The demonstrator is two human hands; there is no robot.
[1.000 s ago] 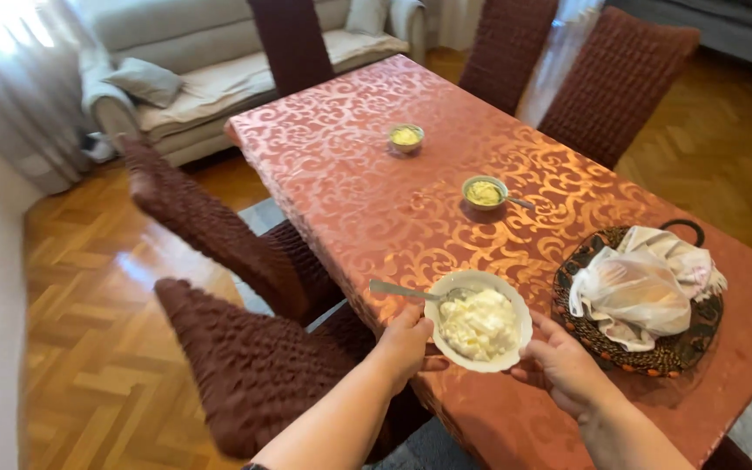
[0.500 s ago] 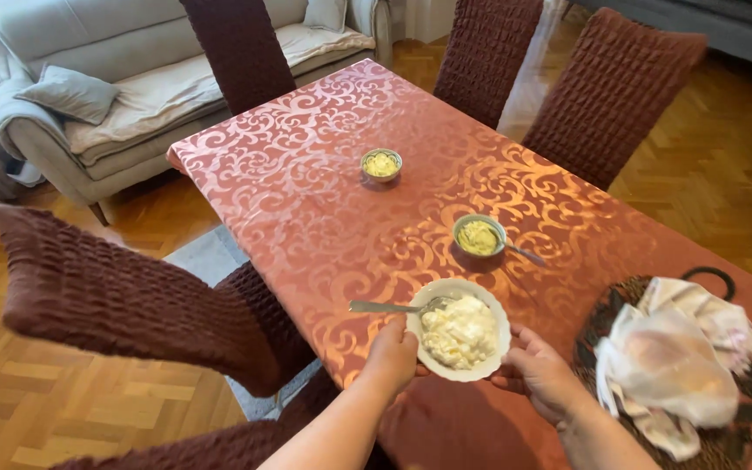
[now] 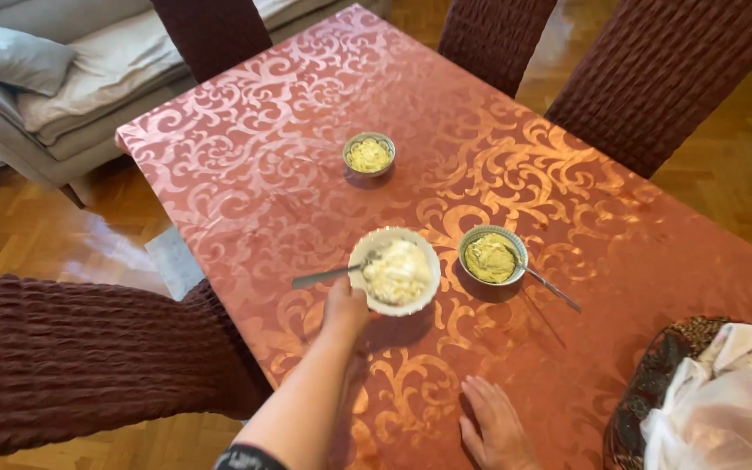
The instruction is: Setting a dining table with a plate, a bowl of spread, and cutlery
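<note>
A head camera looks down on a table under a shiny pink-red cloth with a swirl pattern.

The left hand reaches forward from 6 o'clock and grips the near rim of a white bowl, fingers closed on its edge. The bowl sits just left of the picture's centre, low over the cloth; whether it rests on the cloth cannot be told. It holds a pale, creamy mash. A spoon lies in it, the handle sticking out toward 9 o'clock, just above the hand.

The right hand lies flat on the cloth at 5 o'clock of the white bowl, palm down, fingers spread, holding nothing.

Just beside the white bowl, at its 3 o'clock, stands a small bowl of yellowish paste, with a second spoon leaning out toward 4 o'clock. A 2nd small bowl of yellow paste, the far bowl, stands at 12 o'clock of the white one, well apart.

At the lower right edge sits a dark woven basket holding a white plastic bag.

Brown ruched chairs ring the table. A grey sofa with a cushion stands at the upper left on a parquet floor.
</note>
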